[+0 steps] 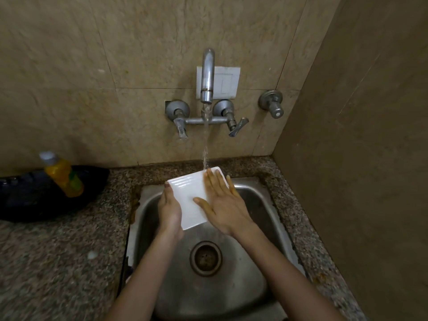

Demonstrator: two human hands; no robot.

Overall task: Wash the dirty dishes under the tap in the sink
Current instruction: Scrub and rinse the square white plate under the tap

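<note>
Speckled granite counter left of the steel sink, bearing a dark pan with a yellow bottle leaning in it. Over the sink, left hand wrapped around the left edge of a white square plate, held tilted under the running tap; right hand pressed flat and open on the plate's face, gripping nothing. Beige tiled wall behind the sink, a second plain wall to its right
</note>
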